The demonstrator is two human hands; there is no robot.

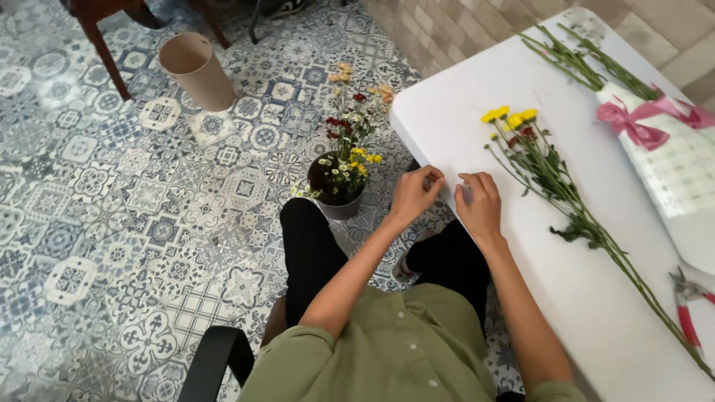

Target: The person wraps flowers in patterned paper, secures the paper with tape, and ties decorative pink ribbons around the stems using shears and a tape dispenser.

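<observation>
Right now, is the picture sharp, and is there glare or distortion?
Head view: mostly sharp; the white table is bright and nearly washed out, so the hands cast only faint shadows; the floor tiles curve toward the edges, a wide-lens distortion; the flowers stay clear.

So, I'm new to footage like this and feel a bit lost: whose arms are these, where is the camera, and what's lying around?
There is one picture, taken by a camera worn on a seated person's head and looking down, so the arms are the wearer's own. There is no machine here. The left hand and the right hand meet at the near edge of a white table, pinching something too small to make out. On the table lie yellow flowers with long stems, a wrapped bouquet with a pink ribbon and red-handled cutters. On the patterned tiled floor stand a dark pot of mixed flowers and a beige bin.
</observation>
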